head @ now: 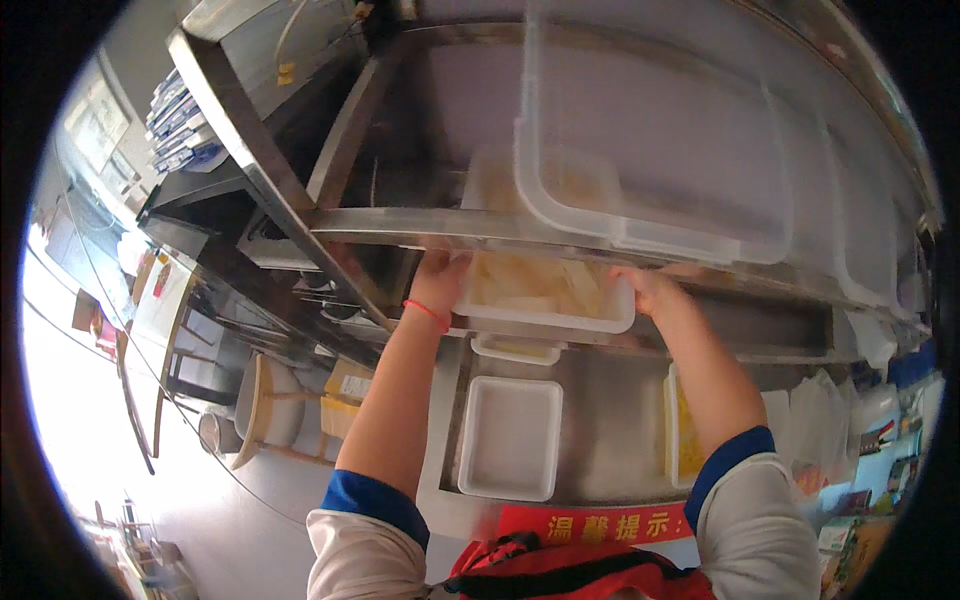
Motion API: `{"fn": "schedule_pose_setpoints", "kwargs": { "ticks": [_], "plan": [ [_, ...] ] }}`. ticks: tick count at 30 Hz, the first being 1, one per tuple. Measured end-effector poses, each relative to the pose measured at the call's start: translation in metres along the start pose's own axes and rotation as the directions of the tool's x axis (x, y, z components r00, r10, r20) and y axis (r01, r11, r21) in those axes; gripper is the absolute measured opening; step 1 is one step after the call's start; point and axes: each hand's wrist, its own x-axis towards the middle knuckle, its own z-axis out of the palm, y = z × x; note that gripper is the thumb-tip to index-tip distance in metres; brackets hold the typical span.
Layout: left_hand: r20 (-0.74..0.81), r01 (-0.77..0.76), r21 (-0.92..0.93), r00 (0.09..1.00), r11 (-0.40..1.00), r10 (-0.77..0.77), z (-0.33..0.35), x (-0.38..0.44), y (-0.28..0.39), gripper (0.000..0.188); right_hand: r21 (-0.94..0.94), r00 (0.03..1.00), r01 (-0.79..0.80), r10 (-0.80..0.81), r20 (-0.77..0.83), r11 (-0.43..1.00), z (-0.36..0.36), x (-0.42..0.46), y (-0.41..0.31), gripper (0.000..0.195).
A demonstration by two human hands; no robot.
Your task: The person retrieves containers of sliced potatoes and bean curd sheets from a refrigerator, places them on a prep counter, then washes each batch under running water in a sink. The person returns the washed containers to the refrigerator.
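Note:
Both my arms reach forward into a stainless steel shelf rack (pixel 420 223). My left hand (pixel 441 279) grips the left end of a white plastic tub (pixel 555 321), its fingers partly hidden under the shelf rail. My right hand (pixel 646 288) holds the tub's right end near the rim. Pale yellowish, flat pieces lie in the tub; blur keeps me from telling what they are. The tub's back part lies behind the rail. Below it, a shallow white tray (pixel 510 439) rests on the steel counter (pixel 607 420), with a smaller white container (pixel 517 351) behind it.
A large translucent plastic bin (pixel 645 150) overhangs the upper shelf's front. To the right, a white container with yellow contents (pixel 684 427) is partly covered by my arm, near plastic bags (pixel 814 409). A red sign (pixel 615 523) bears writing. Left stand a chair (pixel 262 405) and cardboard box (pixel 349 381).

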Motion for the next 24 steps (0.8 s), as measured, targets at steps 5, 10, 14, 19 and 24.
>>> {"fn": "schedule_pose_setpoints", "kwargs": {
  "ticks": [5,10,14,19,24],
  "plan": [
    [0.279,0.215,-0.622,0.959,0.752,-0.044,0.031,-0.045,0.068,0.04,0.011,0.986,0.099,-0.096,-0.135,0.995,0.005,-0.078,-0.035,0.016],
    [0.428,0.363,-0.604,0.899,0.709,-0.095,0.044,-0.065,0.085,0.047,0.138,0.992,0.122,-0.125,0.016,0.983,-0.003,-0.152,-0.033,0.047],
    [0.736,0.659,-0.48,0.662,0.579,-0.142,0.058,-0.102,0.089,0.047,0.127,0.984,0.178,-0.173,-0.047,0.976,-0.006,-0.222,0.004,0.066],
    [0.739,0.724,-0.364,0.607,0.586,-0.292,0.083,-0.186,0.089,0.05,0.086,0.985,0.08,-0.066,-0.163,0.993,-0.025,-0.306,0.067,0.065],
    [0.682,0.622,-0.263,0.661,0.737,-0.314,0.142,-0.283,0.075,0.044,0.223,0.981,0.121,-0.083,-0.174,0.967,-0.08,-0.401,0.156,0.063]
  ]
}}
